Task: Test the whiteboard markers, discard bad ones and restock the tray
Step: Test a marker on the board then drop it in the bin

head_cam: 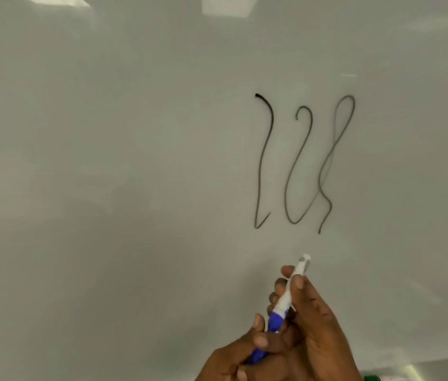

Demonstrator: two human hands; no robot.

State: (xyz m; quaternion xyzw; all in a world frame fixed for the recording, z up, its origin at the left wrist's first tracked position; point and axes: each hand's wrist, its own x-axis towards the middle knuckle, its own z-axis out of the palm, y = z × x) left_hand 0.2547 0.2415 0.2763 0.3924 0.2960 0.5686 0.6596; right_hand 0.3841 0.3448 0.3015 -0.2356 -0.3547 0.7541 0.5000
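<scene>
Pinching a white plastic marker (286, 295) by its barrel is the right hand (317, 327), while the left hand (238, 354) curls round its blue cap (274, 323). Black squiggles (301, 166) mark the glossy whiteboard (107, 160).

Left grip (245, 350) low, fingers curled, right grip (316, 323) above, touching it, thumb straight

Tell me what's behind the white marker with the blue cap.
Bare white whiteboard lies behind the white-barrelled, blue-capped marker; thin black squiggles sit higher up. The left hand and right hand cover the board below.
</scene>
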